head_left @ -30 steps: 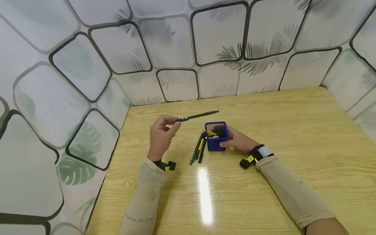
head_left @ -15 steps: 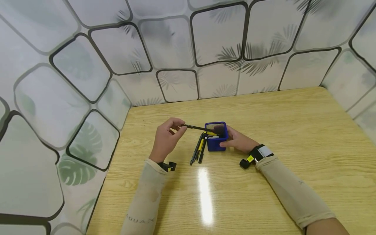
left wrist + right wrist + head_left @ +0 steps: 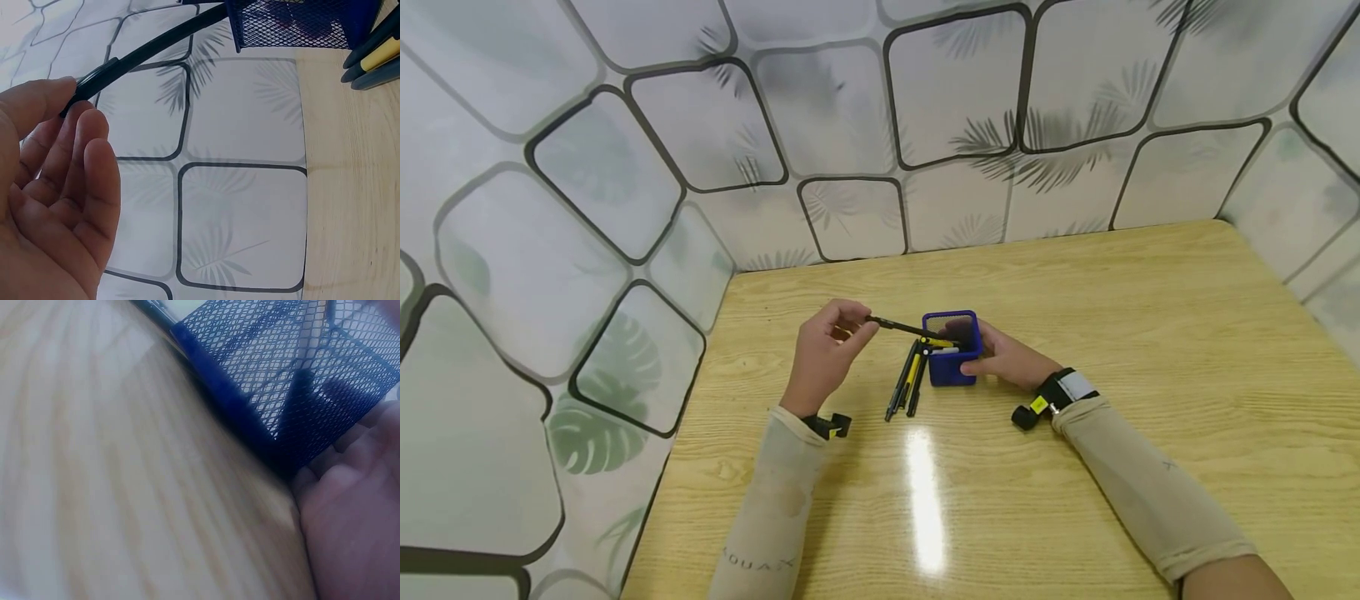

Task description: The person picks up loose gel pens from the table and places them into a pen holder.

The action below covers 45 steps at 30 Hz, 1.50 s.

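My left hand [image 3: 827, 354] pinches a black pen [image 3: 153, 49] by its clip end, between thumb and fingertips. The pen slants down to the right, and its far end reaches over the rim into a blue mesh pen holder [image 3: 952, 368]. My right hand [image 3: 1011, 357] grips the holder from its right side, thumb at the front and fingers behind. A yellow pen [image 3: 937, 340] and a white-ended one lean inside the holder. Through the mesh in the right wrist view, dark pen shapes show inside.
Several black and yellow pens [image 3: 906, 379] lie on the wooden table [image 3: 1120, 317] against the holder's left side. A patterned wall covering [image 3: 850, 125] rises behind the table and along its left side. A bright light reflection lies on the tabletop in front.
My left hand has moved right and slightly down, and the black pen's far end has dropped from above the table to inside the holder's rim. The right hand and holder stay in place.
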Motion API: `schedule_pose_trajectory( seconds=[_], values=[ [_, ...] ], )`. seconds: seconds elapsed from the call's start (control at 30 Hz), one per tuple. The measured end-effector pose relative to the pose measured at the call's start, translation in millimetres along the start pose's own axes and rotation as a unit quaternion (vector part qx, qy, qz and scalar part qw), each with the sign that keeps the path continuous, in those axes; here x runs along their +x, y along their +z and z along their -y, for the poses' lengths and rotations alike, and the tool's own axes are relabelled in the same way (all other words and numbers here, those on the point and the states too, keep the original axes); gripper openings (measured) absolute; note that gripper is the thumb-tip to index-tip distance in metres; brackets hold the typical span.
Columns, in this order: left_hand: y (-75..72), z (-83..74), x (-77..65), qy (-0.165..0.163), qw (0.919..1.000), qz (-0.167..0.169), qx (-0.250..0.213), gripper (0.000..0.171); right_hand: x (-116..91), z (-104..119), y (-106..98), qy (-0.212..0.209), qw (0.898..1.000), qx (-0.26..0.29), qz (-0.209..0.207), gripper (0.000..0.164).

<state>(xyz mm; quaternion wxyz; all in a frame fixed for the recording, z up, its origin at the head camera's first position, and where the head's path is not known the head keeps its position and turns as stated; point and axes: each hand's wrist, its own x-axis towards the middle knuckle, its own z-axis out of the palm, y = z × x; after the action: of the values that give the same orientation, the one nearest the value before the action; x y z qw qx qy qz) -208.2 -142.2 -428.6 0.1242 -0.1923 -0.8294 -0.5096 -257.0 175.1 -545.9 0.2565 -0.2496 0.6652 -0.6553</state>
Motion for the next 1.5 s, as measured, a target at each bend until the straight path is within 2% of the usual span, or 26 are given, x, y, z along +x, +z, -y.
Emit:
schedule_pose_trajectory(
  seconds=[0.2, 0.3, 0.4, 0.47, 0.5, 0.57, 0.7, 0.77, 0.83, 1.0, 1.07, 1.23, 1.37, 1.5],
  values=[
    [-0.4, -0.4, 0.1, 0.032, 0.9988, 0.011, -0.037, 0.044, -1.2, 1.3, 0.6, 0.006, 1.000, -0.015, -0.007, 0.081],
    [-0.8, 1.1, 0.4, 0.031, 0.9986, 0.010, -0.043, 0.045, -2.0, 2.4, 1.1, 0.014, 1.000, -0.010, -0.008, 0.082],
    [-1.3, 3.5, 0.9, -0.012, 0.9996, 0.025, -0.008, 0.033, -1.5, 3.0, 1.2, 0.012, 1.000, -0.007, -0.006, 0.082],
    [-0.8, 7.8, 0.5, -0.055, 0.9958, 0.064, 0.035, 0.025, -1.6, 3.0, 1.1, 0.010, 1.000, -0.006, -0.005, 0.082],
    [0.0, 10.3, -0.1, -0.080, 0.9906, 0.093, 0.059, 0.021, -1.4, 3.0, 1.0, 0.008, 1.000, -0.008, -0.004, 0.082],
    [3.0, 16.3, -2.2, -0.128, 0.9720, 0.163, 0.110, 0.015, -1.4, 2.3, 1.3, 0.008, 1.000, -0.007, -0.002, 0.082],
    [13.4, 27.6, -7.3, -0.192, 0.9164, 0.296, 0.189, 0.015, -1.5, 2.0, 1.8, 0.008, 1.000, -0.011, -0.004, 0.083],
    [18.7, 32.0, -9.3, -0.206, 0.8955, 0.336, 0.206, 0.017, -1.1, 2.2, 1.9, 0.008, 1.000, -0.013, -0.006, 0.083],
    [23.6, 34.9, -11.0, -0.213, 0.8845, 0.354, 0.218, 0.019, -0.5, 2.0, 1.6, 0.009, 1.000, -0.017, -0.008, 0.082],
    [37.3, 35.9, -12.6, -0.224, 0.8756, 0.355, 0.239, 0.038, 0.0, 3.2, 0.3, 0.011, 1.000, -0.021, -0.007, 0.080],
    [44.0, 34.7, -13.5, -0.232, 0.8692, 0.357, 0.252, 0.045, -1.0, 3.6, 0.5, 0.011, 1.000, -0.020, -0.005, 0.080],
    [61.1, 34.1, -14.7, -0.239, 0.8580, 0.364, 0.272, 0.047, -3.7, 4.7, -1.1, 0.016, 1.000, -0.022, -0.005, 0.079],
    [66.5, 35.2, -14.9, -0.246, 0.8639, 0.350, 0.266, 0.046, -1.9, 3.9, -2.8, 0.009, 1.000, -0.024, -0.009, 0.076],
    [62.9, 38.0, -17.3, -0.259, 0.8711, 0.338, 0.246, 0.046, 2.5, 1.3, -1.5, 0.006, 1.000, -0.016, -0.006, 0.075]
  ],
)
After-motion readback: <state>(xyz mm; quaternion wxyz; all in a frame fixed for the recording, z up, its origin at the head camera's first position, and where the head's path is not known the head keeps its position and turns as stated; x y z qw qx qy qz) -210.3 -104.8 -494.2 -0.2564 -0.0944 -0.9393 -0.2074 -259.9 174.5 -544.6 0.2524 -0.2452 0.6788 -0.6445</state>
